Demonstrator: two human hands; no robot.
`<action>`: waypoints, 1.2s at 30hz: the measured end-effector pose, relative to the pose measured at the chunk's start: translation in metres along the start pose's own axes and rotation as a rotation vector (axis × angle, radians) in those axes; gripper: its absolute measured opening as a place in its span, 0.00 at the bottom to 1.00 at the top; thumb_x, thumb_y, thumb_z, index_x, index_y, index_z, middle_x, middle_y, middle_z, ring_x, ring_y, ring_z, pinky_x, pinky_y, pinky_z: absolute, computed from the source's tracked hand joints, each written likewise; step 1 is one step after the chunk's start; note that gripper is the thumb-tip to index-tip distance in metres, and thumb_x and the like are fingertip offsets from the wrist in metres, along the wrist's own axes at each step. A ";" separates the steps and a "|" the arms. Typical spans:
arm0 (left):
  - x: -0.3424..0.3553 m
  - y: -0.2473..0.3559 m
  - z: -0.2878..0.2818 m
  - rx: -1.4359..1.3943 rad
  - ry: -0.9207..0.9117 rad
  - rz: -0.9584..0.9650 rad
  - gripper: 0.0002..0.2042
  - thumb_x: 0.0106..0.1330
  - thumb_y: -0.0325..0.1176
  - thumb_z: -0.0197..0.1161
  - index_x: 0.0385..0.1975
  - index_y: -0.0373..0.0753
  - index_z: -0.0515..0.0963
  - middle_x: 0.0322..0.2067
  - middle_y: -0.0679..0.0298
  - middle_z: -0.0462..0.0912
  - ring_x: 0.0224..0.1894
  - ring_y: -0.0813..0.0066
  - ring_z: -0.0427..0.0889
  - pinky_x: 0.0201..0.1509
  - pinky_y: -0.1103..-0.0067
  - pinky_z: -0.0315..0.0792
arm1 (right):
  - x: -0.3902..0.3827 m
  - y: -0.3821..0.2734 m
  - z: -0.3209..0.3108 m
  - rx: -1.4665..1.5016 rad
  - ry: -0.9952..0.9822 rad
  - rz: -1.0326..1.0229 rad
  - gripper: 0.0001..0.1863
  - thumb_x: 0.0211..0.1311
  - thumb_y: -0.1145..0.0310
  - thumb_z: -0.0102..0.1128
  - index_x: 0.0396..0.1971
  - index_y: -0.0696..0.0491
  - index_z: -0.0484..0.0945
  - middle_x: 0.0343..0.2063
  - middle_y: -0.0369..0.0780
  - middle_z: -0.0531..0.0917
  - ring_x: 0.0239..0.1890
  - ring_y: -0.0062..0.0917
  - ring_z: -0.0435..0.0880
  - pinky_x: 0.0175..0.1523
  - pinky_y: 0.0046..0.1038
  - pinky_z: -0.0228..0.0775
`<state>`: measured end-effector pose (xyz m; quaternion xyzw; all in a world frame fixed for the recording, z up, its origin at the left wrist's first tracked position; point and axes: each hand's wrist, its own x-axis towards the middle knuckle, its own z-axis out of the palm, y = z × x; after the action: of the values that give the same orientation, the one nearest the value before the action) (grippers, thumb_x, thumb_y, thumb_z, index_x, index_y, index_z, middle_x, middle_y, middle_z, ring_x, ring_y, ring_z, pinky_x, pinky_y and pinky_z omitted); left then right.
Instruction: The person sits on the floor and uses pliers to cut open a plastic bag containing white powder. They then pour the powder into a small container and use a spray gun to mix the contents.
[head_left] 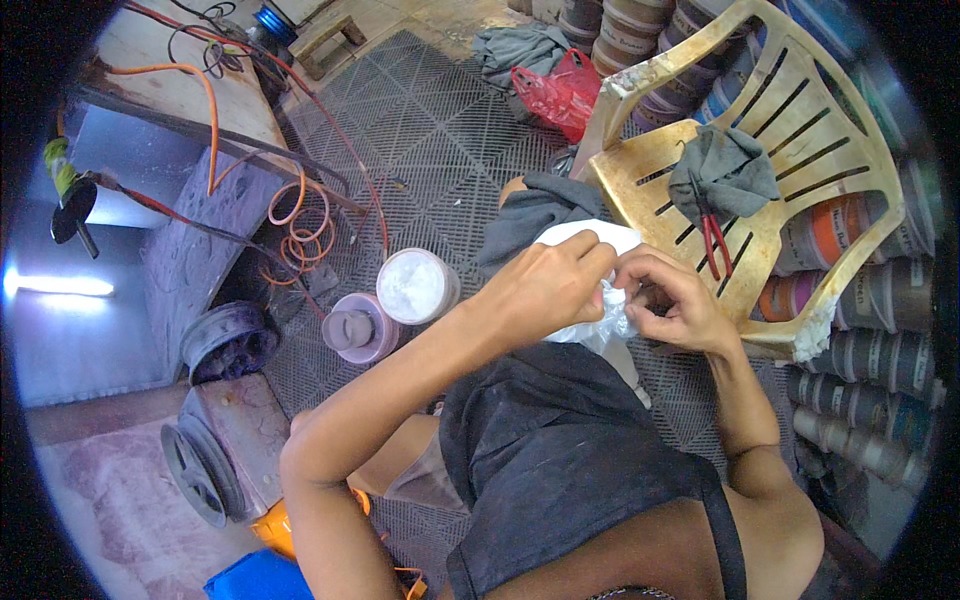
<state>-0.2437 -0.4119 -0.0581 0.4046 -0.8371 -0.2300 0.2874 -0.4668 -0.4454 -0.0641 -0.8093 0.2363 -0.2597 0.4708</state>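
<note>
Both of my hands are together in front of my dark apron, on a thin white plastic bag (612, 318). My left hand (560, 285) has its fingers closed on the bunched plastic. Facing it, my right hand (675, 298) pinches the same bunch with curled fingers and thumb. The bag's crumpled neck sticks out between the hands. Behind the knuckles shows a smooth white surface (605, 234); whether it belongs to the bag cannot be seen. A grey cloth (540, 215) lies just beyond, to the left of the chair.
A worn plastic chair (625, 165) at right carries a grey rag (730, 172) and red-handled pliers (716, 247). Left of my hands stand a tub of white powder (418, 285) and a purplish tub (372, 345). Wheel rims (205, 470), an orange hose (213, 120) and stacked buckets (890, 295) surround me.
</note>
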 end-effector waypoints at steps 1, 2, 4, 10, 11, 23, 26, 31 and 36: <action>0.000 -0.001 0.000 -0.012 0.011 0.007 0.13 0.50 0.26 0.65 0.35 0.35 0.71 0.32 0.53 0.74 0.34 0.48 0.79 0.36 0.61 0.76 | 0.001 0.000 0.000 -0.034 -0.002 -0.031 0.14 0.49 0.77 0.61 0.38 0.59 0.74 0.32 0.39 0.77 0.31 0.24 0.78 0.36 0.27 0.72; 0.000 -0.001 0.001 -0.022 0.010 0.005 0.13 0.50 0.26 0.65 0.35 0.35 0.71 0.32 0.53 0.74 0.34 0.48 0.79 0.36 0.61 0.76 | 0.003 0.001 0.000 -0.067 -0.004 -0.062 0.13 0.50 0.77 0.61 0.38 0.59 0.74 0.31 0.40 0.76 0.30 0.25 0.78 0.36 0.27 0.72; 0.001 -0.002 0.004 -0.045 0.010 0.005 0.14 0.50 0.26 0.65 0.35 0.35 0.71 0.32 0.52 0.75 0.35 0.47 0.79 0.36 0.62 0.76 | 0.005 0.003 0.003 -0.167 0.033 -0.161 0.12 0.51 0.75 0.61 0.36 0.59 0.73 0.29 0.41 0.75 0.28 0.29 0.77 0.34 0.28 0.71; 0.002 -0.002 0.014 -0.223 0.156 -0.108 0.10 0.53 0.26 0.64 0.34 0.34 0.73 0.28 0.53 0.79 0.30 0.59 0.84 0.33 0.68 0.76 | 0.001 0.018 0.028 -0.435 0.299 -0.339 0.15 0.57 0.64 0.65 0.31 0.59 0.71 0.24 0.43 0.73 0.23 0.35 0.74 0.27 0.32 0.69; 0.001 0.002 0.015 -0.241 0.174 -0.193 0.10 0.54 0.26 0.63 0.34 0.34 0.73 0.28 0.54 0.79 0.29 0.61 0.84 0.33 0.69 0.76 | -0.001 0.020 0.033 -0.456 0.371 -0.332 0.15 0.56 0.65 0.65 0.31 0.59 0.71 0.24 0.43 0.73 0.23 0.35 0.75 0.27 0.32 0.69; 0.014 0.006 -0.031 0.015 -0.251 -0.091 0.12 0.51 0.30 0.63 0.35 0.35 0.83 0.25 0.44 0.82 0.29 0.48 0.83 0.40 0.62 0.77 | -0.002 -0.006 0.019 -0.580 0.226 -0.324 0.14 0.41 0.81 0.67 0.33 0.58 0.79 0.30 0.43 0.78 0.32 0.33 0.80 0.36 0.32 0.75; 0.026 0.013 -0.037 0.051 -0.360 -0.059 0.13 0.50 0.33 0.64 0.33 0.32 0.82 0.25 0.41 0.82 0.31 0.45 0.84 0.40 0.62 0.78 | -0.008 -0.002 0.014 -0.619 0.215 -0.382 0.14 0.40 0.82 0.68 0.31 0.59 0.80 0.31 0.43 0.80 0.33 0.34 0.81 0.38 0.31 0.76; 0.004 0.014 -0.006 0.250 -0.124 -0.028 0.11 0.49 0.35 0.66 0.28 0.33 0.81 0.27 0.47 0.84 0.30 0.50 0.85 0.36 0.63 0.79 | -0.004 -0.001 0.028 -0.611 0.282 -0.462 0.13 0.39 0.84 0.67 0.30 0.60 0.79 0.31 0.46 0.80 0.34 0.37 0.81 0.38 0.33 0.76; -0.007 0.014 0.011 0.165 0.081 -0.061 0.14 0.48 0.34 0.66 0.32 0.32 0.77 0.31 0.50 0.83 0.30 0.50 0.84 0.35 0.62 0.79 | -0.015 0.000 0.032 -0.502 0.324 -0.157 0.19 0.42 0.85 0.63 0.39 0.60 0.74 0.36 0.46 0.78 0.39 0.39 0.79 0.46 0.34 0.72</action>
<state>-0.2556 -0.3963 -0.0598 0.4611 -0.8282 -0.1524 0.2798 -0.4579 -0.4154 -0.0807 -0.8642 0.3018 -0.3546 0.1907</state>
